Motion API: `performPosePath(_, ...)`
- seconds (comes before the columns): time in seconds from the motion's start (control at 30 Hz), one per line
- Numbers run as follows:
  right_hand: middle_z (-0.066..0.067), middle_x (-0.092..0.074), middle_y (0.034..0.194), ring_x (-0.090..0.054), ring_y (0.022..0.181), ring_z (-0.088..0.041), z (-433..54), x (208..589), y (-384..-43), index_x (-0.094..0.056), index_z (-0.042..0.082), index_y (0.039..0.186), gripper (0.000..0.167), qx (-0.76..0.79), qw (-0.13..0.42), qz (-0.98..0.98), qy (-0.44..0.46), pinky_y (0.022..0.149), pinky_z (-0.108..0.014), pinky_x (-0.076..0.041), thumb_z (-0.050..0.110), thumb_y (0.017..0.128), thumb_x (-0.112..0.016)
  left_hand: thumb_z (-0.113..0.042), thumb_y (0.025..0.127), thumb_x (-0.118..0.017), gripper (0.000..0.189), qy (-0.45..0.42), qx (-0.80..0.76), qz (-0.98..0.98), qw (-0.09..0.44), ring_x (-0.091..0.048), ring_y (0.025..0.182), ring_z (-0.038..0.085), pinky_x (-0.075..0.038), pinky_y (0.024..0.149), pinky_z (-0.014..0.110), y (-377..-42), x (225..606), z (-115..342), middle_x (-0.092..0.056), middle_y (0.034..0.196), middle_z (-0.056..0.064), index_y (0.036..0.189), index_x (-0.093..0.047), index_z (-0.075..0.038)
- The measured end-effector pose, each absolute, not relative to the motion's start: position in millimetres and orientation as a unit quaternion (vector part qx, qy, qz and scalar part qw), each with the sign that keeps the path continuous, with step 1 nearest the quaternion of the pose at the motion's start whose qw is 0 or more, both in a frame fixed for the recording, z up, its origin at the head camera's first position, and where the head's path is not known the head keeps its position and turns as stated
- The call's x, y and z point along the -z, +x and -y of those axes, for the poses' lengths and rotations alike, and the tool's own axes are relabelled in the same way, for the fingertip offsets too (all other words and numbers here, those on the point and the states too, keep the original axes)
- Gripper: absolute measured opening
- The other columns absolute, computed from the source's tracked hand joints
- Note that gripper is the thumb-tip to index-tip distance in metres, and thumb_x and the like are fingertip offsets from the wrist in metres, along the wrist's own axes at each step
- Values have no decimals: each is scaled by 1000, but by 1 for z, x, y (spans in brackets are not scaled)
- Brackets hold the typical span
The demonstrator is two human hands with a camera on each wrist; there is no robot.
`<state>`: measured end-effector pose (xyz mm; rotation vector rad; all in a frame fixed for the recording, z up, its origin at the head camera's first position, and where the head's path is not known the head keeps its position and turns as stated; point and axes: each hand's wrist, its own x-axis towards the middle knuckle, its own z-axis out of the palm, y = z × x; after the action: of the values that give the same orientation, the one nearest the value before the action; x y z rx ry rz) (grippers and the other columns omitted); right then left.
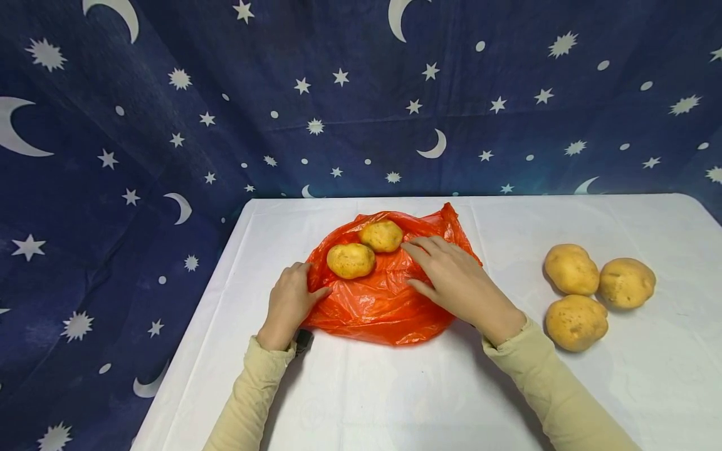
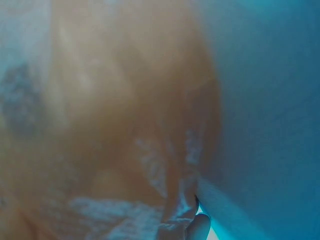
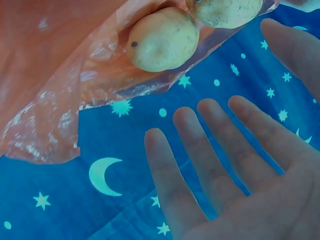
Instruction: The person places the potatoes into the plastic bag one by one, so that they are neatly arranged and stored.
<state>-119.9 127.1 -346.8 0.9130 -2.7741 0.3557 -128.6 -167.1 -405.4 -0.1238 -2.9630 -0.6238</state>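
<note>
A red plastic bag (image 1: 383, 307) lies on the white-covered table with its mouth spread. Two potatoes sit in the mouth: one potato (image 1: 351, 261) nearer the left hand, the other potato (image 1: 381, 236) behind it. At the bag's left edge my left hand (image 1: 290, 304) holds the plastic, thumb over the front; its other fingertips are partly hidden. Blurred bag film (image 2: 125, 100) fills much of the left wrist view. My right hand (image 1: 459, 282) hovers over the bag's right side, fingers extended and empty, close to the back potato. In the right wrist view its fingers (image 3: 210, 160) are spread apart.
Three more potatoes (image 1: 575, 322) lie grouped on the white tablecloth (image 1: 429, 401) to the right of the bag. A dark blue curtain (image 1: 361, 94) with stars and moons hangs behind the table and along its left.
</note>
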Motion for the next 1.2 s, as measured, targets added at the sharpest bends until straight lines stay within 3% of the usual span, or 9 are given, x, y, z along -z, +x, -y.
performPosePath(0.87,-18,-59,132,-55,117,-37,-175,340,-96,-56,1,135,62,-98,105,949,281,91,-53,-51,22,82,-81,-30,74,-88,56,-40,203,977,56,-60,91,34,-56,80,50,-129,406,167,-65,99,17,112,-66,5)
performPosePath(1.2,-19,-59,132,-55,119,-37,-193,334,-90,-56,0,135,60,-102,100,953,269,94,-55,-49,23,85,-78,-30,74,-88,55,-40,201,977,60,-61,91,34,-56,79,50,-128,407,167,-65,99,17,112,-66,5)
